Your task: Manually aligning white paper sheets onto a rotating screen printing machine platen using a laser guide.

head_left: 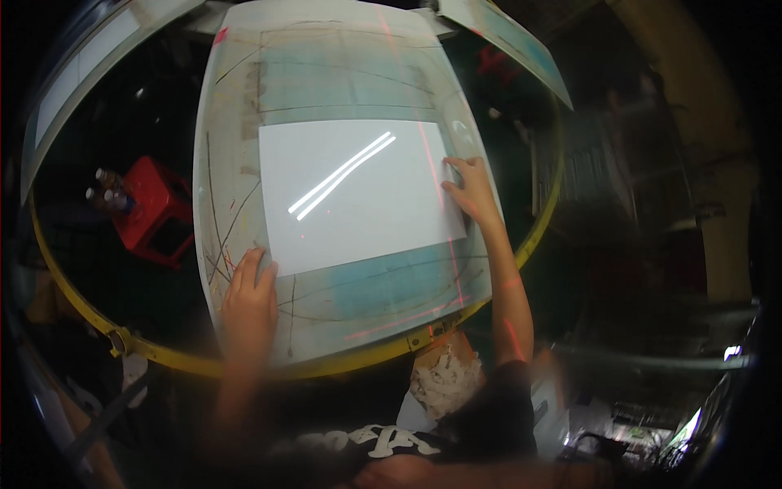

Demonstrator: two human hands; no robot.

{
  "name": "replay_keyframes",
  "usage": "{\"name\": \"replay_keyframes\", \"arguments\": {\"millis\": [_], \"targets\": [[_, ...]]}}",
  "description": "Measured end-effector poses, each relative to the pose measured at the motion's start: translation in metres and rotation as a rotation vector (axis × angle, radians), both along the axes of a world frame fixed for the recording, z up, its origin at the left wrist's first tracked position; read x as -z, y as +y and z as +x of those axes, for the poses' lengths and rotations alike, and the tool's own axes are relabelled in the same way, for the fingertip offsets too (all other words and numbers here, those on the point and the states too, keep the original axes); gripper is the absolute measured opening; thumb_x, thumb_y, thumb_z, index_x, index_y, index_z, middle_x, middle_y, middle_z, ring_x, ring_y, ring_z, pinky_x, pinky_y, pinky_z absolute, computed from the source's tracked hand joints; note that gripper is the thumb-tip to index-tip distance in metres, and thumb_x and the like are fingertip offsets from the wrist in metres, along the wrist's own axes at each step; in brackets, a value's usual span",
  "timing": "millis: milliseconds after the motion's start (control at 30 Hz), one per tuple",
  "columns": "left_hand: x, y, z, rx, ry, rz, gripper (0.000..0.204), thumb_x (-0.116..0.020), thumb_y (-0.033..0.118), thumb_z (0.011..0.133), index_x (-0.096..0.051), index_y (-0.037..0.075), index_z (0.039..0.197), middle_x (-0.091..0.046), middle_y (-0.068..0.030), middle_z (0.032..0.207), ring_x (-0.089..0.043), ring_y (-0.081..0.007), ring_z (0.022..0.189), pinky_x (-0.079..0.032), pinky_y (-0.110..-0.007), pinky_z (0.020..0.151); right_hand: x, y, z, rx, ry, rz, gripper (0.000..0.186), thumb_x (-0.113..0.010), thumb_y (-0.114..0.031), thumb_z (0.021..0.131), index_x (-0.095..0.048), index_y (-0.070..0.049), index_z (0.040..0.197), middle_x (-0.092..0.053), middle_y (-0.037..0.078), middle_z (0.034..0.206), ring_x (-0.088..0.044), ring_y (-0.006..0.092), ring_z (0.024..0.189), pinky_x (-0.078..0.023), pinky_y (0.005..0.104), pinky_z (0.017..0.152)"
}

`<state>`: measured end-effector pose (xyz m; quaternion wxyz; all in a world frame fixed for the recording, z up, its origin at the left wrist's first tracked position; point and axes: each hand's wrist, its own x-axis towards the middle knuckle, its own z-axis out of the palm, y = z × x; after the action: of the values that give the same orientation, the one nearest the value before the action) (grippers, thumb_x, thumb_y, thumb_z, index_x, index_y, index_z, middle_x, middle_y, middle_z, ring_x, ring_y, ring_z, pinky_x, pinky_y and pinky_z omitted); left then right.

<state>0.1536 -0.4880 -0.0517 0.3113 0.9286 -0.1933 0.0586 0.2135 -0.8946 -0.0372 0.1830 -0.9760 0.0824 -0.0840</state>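
A white rectangular sheet (358,196) lies flat on a worn, pale board (375,81) with bluish patches and dark scribbled lines. Two bright streaks of reflected light cross its glossy surface. At the sheet's near left corner rests my left hand (251,293), its fingers stretched forward, the tips at the corner. My right hand (470,187) is at the right edge, thumb and forefinger spread apart with their tips on the sheet's margin. Neither hand is wrapped round anything. Thin red light lines run down the sheet's right side and along the board's near edge.
A yellow curved rail (187,361) passes round the board's near side. On the left stands a red plastic stool (155,208) with several small bottles (110,191) on it. Another pale board (513,41) shows at the far right. A crumpled cloth-like bundle (448,379) lies below the rail.
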Motion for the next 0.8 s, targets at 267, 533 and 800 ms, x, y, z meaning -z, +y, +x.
{"name": "replay_keyframes", "arguments": {"millis": [267,533,800], "targets": [[0.004,0.03,-0.038,0.083,-0.224,0.12,0.045,-0.055,0.002,0.083,-0.053,0.007,0.127,-0.04,-0.015,0.142,-0.035,-0.0375,0.133,-0.025,-0.05,0.11,-0.064,0.023,-0.18,0.172,-0.053,-0.177,0.039,-0.063,-0.023,0.085,-0.058,-0.016,0.122,-0.053,0.008,0.112,-0.052,0.0259,0.104,-0.039,0.0391,0.088],[0.038,0.03,-0.07,0.367,-0.278,0.052,0.046,-0.052,0.0,0.086,-0.052,0.011,0.13,-0.038,-0.0165,0.144,-0.035,-0.0388,0.133,-0.023,-0.059,0.108,-0.043,-0.024,-0.484,0.775,-0.097,0.006,0.023,-0.056,-0.022,0.092,-0.065,-0.003,0.1,-0.064,0.013,0.095,-0.061,0.0277,0.09,-0.046,0.0326,0.079],[0.021,0.021,-0.097,0.455,-0.289,0.026,0.048,-0.057,-0.001,0.082,-0.053,0.01,0.128,-0.038,-0.0168,0.144,-0.037,-0.0384,0.133,-0.024,-0.057,0.109,0.023,0.034,-0.55,0.849,-0.168,-0.179,0.016,-0.059,-0.02,0.089,-0.062,-0.005,0.092,-0.062,0.01,0.09,-0.056,0.0269,0.094,-0.04,0.04,0.087]]}}
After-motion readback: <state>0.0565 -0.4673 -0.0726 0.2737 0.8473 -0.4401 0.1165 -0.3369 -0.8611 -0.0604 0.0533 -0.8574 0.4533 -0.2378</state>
